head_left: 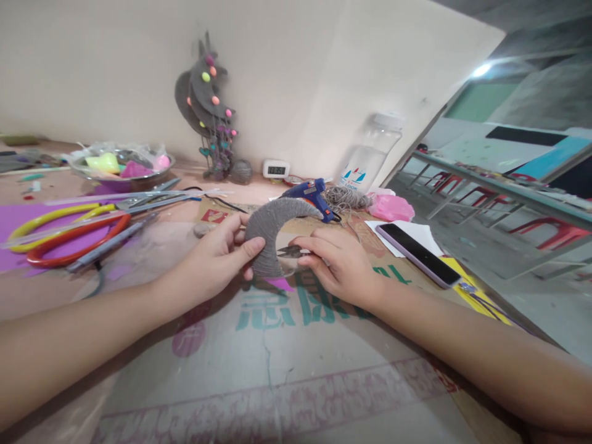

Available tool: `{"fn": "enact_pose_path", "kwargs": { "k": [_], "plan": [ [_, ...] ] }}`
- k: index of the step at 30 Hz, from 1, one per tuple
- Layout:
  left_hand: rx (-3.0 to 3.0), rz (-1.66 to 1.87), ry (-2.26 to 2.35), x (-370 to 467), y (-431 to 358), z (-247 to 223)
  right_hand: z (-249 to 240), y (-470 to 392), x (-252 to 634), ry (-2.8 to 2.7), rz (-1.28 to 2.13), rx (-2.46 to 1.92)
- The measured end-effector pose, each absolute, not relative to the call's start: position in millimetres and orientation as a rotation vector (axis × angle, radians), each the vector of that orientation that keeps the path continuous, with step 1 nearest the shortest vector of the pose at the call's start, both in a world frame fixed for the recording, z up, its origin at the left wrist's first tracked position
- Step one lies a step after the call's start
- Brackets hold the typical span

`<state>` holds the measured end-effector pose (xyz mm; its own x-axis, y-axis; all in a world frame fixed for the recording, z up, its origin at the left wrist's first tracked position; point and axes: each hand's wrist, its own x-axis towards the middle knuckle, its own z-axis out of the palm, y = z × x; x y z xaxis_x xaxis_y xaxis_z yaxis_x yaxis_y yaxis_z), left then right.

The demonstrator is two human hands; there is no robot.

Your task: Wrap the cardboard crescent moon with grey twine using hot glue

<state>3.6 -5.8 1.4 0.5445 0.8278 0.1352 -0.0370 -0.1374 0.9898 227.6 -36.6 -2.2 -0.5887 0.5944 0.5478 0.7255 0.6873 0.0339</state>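
My left hand (231, 246) grips a crescent moon (266, 237) wrapped in grey yarn, its thumb on the front and the other fingers mostly behind. The crescent is held up above the cardboard, with its upper tip pointing right. Pinched between the thumb and fingers of my right hand (340, 262) is a small dark pointed piece (290, 251) with a whitish spot, too small to name. It lies inside the crescent's inner curve; whether it touches the yarn I cannot tell. Behind the crescent rests a blue hot glue gun (314, 196).
Printed cardboard (277, 370) covers the table. At left lie scissors (87, 228) with yellow and red handles, near a bowl (124, 182). A moon decoration (203, 92) hangs on the wall. Loose yarn (346, 198), a water bottle (370, 151) and a phone (416, 253) are at right.
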Motion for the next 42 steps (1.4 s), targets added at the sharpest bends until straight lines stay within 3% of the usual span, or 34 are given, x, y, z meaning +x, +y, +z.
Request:
{"fn": "enact_pose_path", "kwargs": {
  "k": [42],
  "plan": [
    [1.609,0.834,0.690,2.9,-4.9,-3.2,1.5,-36.6,223.9,-2.433,-0.506,-0.989]
  ]
}}
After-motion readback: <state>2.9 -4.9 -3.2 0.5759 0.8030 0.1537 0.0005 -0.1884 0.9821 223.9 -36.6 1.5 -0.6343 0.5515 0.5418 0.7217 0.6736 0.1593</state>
